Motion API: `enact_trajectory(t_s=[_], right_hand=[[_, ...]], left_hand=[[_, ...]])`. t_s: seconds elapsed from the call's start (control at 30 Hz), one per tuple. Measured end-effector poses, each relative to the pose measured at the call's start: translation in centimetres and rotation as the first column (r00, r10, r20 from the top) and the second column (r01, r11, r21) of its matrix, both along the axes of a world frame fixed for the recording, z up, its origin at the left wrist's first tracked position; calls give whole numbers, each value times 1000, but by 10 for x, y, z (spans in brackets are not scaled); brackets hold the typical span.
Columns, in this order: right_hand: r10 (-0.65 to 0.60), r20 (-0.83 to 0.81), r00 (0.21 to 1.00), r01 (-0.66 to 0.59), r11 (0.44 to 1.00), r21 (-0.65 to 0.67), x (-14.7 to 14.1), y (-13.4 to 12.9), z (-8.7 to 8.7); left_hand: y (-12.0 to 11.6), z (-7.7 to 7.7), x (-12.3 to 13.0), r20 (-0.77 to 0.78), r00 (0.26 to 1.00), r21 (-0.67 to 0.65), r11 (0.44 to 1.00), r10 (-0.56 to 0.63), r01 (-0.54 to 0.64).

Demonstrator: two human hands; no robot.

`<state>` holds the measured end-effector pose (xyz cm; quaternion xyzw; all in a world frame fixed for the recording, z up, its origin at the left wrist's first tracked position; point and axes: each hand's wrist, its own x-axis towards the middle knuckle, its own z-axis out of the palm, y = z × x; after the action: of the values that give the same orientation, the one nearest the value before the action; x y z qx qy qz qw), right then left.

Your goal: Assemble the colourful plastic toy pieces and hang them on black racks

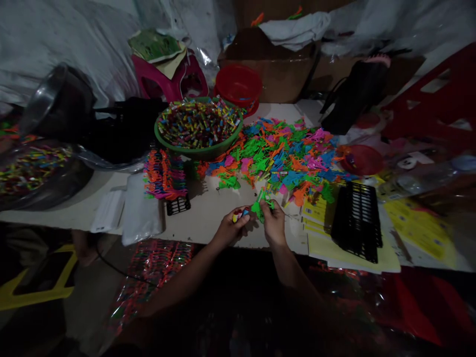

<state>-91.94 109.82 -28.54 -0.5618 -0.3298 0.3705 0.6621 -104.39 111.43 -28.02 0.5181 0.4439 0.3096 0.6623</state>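
My left hand (227,231) is closed around several small tubes (240,214) with yellow, red and blue wrappers. In my right hand (275,225), the fingers pinch a bright green plastic toy piece (256,208), whose exact kind I cannot make out. Both hands are close together above the front edge of the white table (201,218). Just beyond them spreads a heap of plastic toy pieces (260,153) in green, orange, blue and pink. Behind it on the left, a green basin (158,138) is full of similar small wrapped tubes.
To the left stand rows of orange and pink pieces (165,173), a pack of clear bags (143,210) and metal bowls (55,99). On the right are stacked black plastic racks (357,218), yellow cards (318,210) and a clear bottle (420,181). A red basin (238,82) sits behind.
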Motion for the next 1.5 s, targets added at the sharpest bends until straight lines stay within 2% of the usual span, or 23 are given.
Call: enact_trajectory(t_s=[0.13,0.37,0.47,0.57,0.67,0.73,0.8,0.87,0.93,1.0,1.03,1.07,1.1,1.17,1.2,1.27,1.33,1.37,1.4,1.43,1.5], right_hand=[[-25,-15,1000,24,1000,-14,-6,1,-7],[-118,-49,992,119,993,19,-15,-2,-22],[-84,-87,993,84,996,-2,-12,-2,-22],[-93,-114,989,93,996,-7,-14,-2,-21],[-178,-64,982,178,984,-4,-23,2,-20],[-175,-16,984,175,984,-26,-24,6,-20],[-120,60,991,124,990,-68,-11,11,-22],[-115,199,973,137,985,-101,18,15,-25],[-233,408,883,296,950,-97,56,16,-30],[-382,651,656,530,847,-36,90,16,-38],[-383,751,539,587,809,-9,100,14,-44],[-338,832,441,606,796,2,106,12,-52],[-260,895,363,593,805,-6,107,11,-59],[-21,967,254,476,873,-107,100,11,-76],[68,974,218,448,879,-162,96,14,-82],[162,970,182,439,869,-228,91,25,-90],[195,963,185,440,860,-259,97,38,-87],[203,960,194,431,861,-270,102,43,-83],[206,957,204,417,866,-275,107,46,-78],[196,957,213,407,873,-269,110,47,-74],[117,966,232,420,883,-208,108,46,-69]], left_hand=[[-2,-2,2,-33,999,17,999,-33,34],[-5,-3,-3,-199,976,211,968,-89,132],[-5,-2,-4,-206,967,202,960,-151,193],[-6,-5,-2,-202,968,181,966,-149,186],[-8,-10,3,-270,959,313,933,-91,177],[-9,-14,5,-328,943,415,889,-54,195],[-8,-18,7,-386,920,470,846,-59,252],[3,-20,8,-451,889,476,824,-72,308],[25,-19,7,-524,852,479,835,24,271],[56,-19,4,-616,761,517,833,204,195],[72,-18,2,-666,690,546,816,284,190],[88,-19,0,-718,614,553,804,328,218],[101,-20,-2,-769,547,537,799,332,270],[118,-25,-5,-841,469,471,791,269,391],[121,-30,-6,-845,475,472,760,247,446],[117,-40,-10,-820,546,505,668,173,546],[103,-50,-18,-765,642,558,553,54,619],[95,-53,-22,-735,678,577,516,-10,633],[85,-56,-27,-700,712,593,507,-60,626],[75,-57,-32,-655,750,606,529,-90,594],[56,-59,-40,-522,852,624,661,-44,416]])
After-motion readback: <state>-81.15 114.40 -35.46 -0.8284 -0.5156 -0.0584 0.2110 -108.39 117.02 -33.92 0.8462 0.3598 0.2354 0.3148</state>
